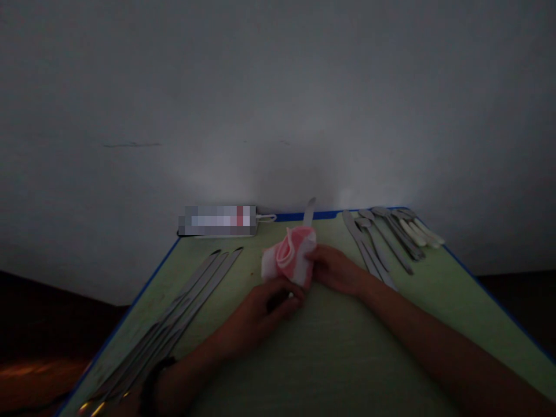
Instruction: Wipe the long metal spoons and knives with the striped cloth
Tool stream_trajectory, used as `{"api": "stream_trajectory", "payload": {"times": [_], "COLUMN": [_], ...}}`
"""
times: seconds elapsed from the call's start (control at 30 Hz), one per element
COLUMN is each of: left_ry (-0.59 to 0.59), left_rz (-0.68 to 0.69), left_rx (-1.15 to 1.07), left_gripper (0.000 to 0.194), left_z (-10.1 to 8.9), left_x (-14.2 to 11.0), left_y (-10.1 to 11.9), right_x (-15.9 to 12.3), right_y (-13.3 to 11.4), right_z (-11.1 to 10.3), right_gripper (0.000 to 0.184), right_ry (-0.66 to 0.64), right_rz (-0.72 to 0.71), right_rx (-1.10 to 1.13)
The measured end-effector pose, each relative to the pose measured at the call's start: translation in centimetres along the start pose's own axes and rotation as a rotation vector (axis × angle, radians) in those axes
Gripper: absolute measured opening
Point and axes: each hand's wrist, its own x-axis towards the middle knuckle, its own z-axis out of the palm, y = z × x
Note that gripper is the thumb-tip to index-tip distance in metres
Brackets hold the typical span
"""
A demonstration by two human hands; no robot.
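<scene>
Over the middle of the table, a pink and white cloth (295, 255) is bunched around a metal table knife (309, 213). The knife's blade sticks out above the cloth, pointing away from me; its middle is hidden. My right hand (332, 269) is closed on the cloth's right side, thumb and fingers pinching it. Just below the cloth, my left hand (275, 301) curls its fingers around the lower end of the knife, where a small bright metal tip shows. A dark band circles my left wrist.
Several long metal knives (217, 275) lie slanted along the left side of the green table (339, 359). Spoons (382, 234) and other cutlery, some white-handled (414, 231), lie at the right. A pixelated rectangular object (217, 221) with a white loop stands against the grey wall (278, 104).
</scene>
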Motion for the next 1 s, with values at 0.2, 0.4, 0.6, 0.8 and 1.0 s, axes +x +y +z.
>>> {"api": "stream_trajectory", "payload": {"times": [0.2,0.4,0.6,0.8,1.0], "left_ry": [0.097,-0.011,-0.060,-0.060,-0.049], "left_rz": [-0.007,0.031,0.057,0.033,0.018], "left_rx": [-0.012,0.124,0.175,0.152,0.148], "left_gripper": [0.019,0.020,0.021,0.020,0.020], "left_z": [-0.1,0.3,0.4,0.3,0.2], "left_x": [0.1,0.0,0.0,0.1,0.1], "left_y": [0.1,-0.2,0.0,0.2,0.4], "right_x": [0.3,1.0,1.1,0.6,0.6], "right_y": [0.2,0.3,-0.6,-0.4,0.0], "right_z": [-0.3,-0.3,0.3,0.0,-0.3], "right_gripper": [0.012,0.010,0.025,0.027,0.009], "right_ry": [0.035,0.225,0.219,0.226,0.120], "right_rz": [-0.014,-0.173,-0.297,-0.233,-0.122], "right_rx": [0.022,0.076,0.081,0.051,0.039]}}
